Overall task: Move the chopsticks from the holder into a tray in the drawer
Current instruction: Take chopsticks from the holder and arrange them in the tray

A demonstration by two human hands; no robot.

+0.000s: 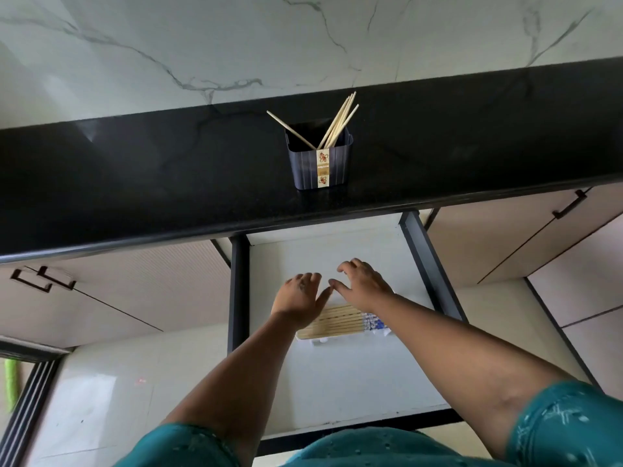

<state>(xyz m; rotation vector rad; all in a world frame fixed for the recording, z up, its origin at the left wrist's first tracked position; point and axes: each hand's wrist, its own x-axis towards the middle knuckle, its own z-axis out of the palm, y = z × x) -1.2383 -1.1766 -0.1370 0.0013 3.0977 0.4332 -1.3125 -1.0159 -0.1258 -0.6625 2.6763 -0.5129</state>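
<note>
While the drawer (340, 375) stands pulled out below the table (168, 183), both hands reach into it from above. Left hand (300, 294) hovers palm-down over the left end of the tray (318, 341), fingers loosely spread and slightly bent, gripping nothing. Right hand (362, 284) sits just beside it, thumb tips near each other, fingers curved downward and apart, also holding nothing. Whether either hand touches the tray or the drawer floor cannot be determined.

Task items are split between two places. One group, the laid chopsticks (337, 323), rests side by side in the tray, lengthwise left to right, with blue-patterned ends (374, 322) pointing right; the forearms partly cover them. A second group, the standing chopsticks (338, 124), remains in the holder (318, 161): several lean right together, and one leans left alone.

Holder position: upright on the dark table, near its front edge, directly behind the drawer. It is a dark ribbed container with a cream label strip on its front face.

Marble wall (236, 38) rises behind the table. Cabinet doors (505, 237) with dark handles flank the drawer.
</note>
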